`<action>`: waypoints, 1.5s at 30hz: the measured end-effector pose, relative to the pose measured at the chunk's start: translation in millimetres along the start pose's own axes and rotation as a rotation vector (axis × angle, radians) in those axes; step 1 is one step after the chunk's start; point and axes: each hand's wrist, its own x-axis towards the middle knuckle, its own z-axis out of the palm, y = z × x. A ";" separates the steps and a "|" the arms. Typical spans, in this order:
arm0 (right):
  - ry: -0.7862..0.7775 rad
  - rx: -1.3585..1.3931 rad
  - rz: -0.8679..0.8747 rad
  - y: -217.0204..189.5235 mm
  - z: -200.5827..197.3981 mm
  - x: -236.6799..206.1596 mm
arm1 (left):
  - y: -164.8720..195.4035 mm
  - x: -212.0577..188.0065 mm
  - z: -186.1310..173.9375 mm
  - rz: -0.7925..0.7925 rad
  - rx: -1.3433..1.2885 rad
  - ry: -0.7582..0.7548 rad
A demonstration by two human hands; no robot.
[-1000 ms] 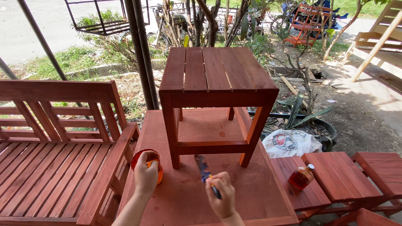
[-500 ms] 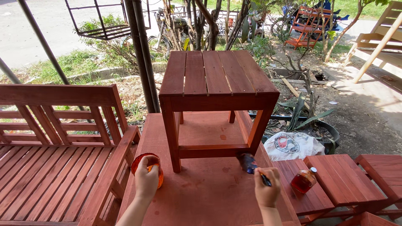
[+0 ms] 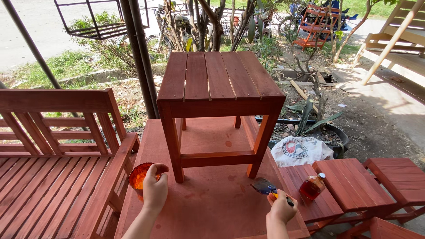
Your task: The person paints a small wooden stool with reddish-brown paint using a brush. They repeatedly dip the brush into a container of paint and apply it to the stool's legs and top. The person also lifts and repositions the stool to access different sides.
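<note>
Left hand (image 3: 155, 191) grips one cup (image 3: 141, 176); right hand (image 3: 280, 210) grips one brush (image 3: 267, 187); one stool (image 3: 218, 95).

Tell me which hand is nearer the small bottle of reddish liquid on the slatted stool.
Right. The right hand, holding a paintbrush, sits just left of and below the bottle. The left hand grips an orange cup far to the bottle's left.

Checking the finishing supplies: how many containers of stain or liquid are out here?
2: an orange cup held in the left hand, and a small bottle on the low slatted table at right. Others may be hidden.
</note>
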 end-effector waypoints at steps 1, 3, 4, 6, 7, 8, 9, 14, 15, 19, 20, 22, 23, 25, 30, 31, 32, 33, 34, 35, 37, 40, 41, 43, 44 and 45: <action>0.014 0.015 0.019 6.0 4.4 3.7 | -3.0 0.7 1.6 0.000 -0.011 -0.003; 0.067 0.027 0.046 18.6 13.9 10.3 | -9.8 2.2 3.7 0.001 -0.032 -0.009; 0.092 0.034 0.057 23.5 19.9 13.9 | -13.0 3.3 3.3 0.007 -0.021 -0.007; 0.130 0.072 0.085 30.2 31.9 20.6 | -18.4 5.8 0.4 0.019 0.000 -0.004; 0.149 0.091 0.099 31.4 37.2 23.2 | -19.9 8.7 -1.6 0.005 0.016 0.002; 0.157 0.132 0.138 30.9 42.0 25.2 | -21.1 9.7 -4.8 -0.012 0.032 0.007; 0.168 0.171 0.176 26.4 47.7 25.4 | -21.7 9.7 -7.9 -0.030 0.048 0.008; 0.128 0.337 0.259 -12.5 62.7 19.7 | -7.1 17.1 -12.2 0.051 0.032 0.046; 0.121 0.358 0.261 -26.2 66.0 14.4 | -0.5 18.5 -12.9 0.063 0.013 0.046; 0.121 0.423 0.264 -98.8 87.3 -15.3 | 34.2 21.6 -21.3 0.042 0.003 0.047; 0.093 0.438 0.261 -117.4 90.4 -26.7 | 43.7 23.2 -24.3 0.014 -0.006 0.044; 0.036 0.473 0.234 -153.7 94.1 -51.8 | 59.8 21.6 -31.3 0.044 -0.010 0.037; 0.007 0.490 0.209 -172.1 95.8 -63.8 | 67.5 22.6 -35.5 0.100 -0.005 0.036; -0.024 0.531 0.206 -209.0 100.4 -83.9 | 81.0 23.9 -42.8 0.173 -0.005 0.041; -0.171 0.597 0.097 -269.8 115.3 -111.6 | 98.8 26.2 -60.2 0.228 0.016 0.054; -0.202 0.613 0.083 -278.1 117.5 -113.1 | 100.9 27.2 -62.9 0.215 0.010 0.055; -0.234 0.629 0.070 -284.7 118.3 -113.8 | 102.4 28.2 -64.7 0.202 0.004 0.058; -0.258 0.681 0.065 -290.1 118.6 -113.9 | 103.4 29.1 -66.7 0.191 -0.001 0.061; -0.282 0.732 0.061 -292.8 117.3 -114.0 | 103.9 29.3 -68.6 0.200 0.002 0.062; -0.308 0.784 0.058 -293.1 115.1 -114.3 | 104.4 30.7 -70.0 0.209 0.005 0.064; -0.428 0.793 0.016 -282.4 107.5 -116.6 | 103.2 33.7 -73.4 0.199 0.000 0.068; -0.436 0.673 0.071 -233.6 92.7 -126.9 | 94.1 37.4 -79.1 0.146 -0.026 0.072; -0.417 0.570 0.085 -205.3 86.4 -134.6 | 88.7 38.7 -82.4 0.131 -0.035 0.072; -0.417 0.389 0.166 -142.0 74.0 -151.3 | 74.3 39.2 -89.2 0.121 -0.029 0.092; -0.434 0.311 0.233 -108.6 70.9 -160.1 | 65.6 39.2 -93.7 0.129 -0.013 0.110; -0.400 0.245 0.304 -74.2 67.6 -171.0 | 57.1 40.4 -98.3 0.139 0.003 0.130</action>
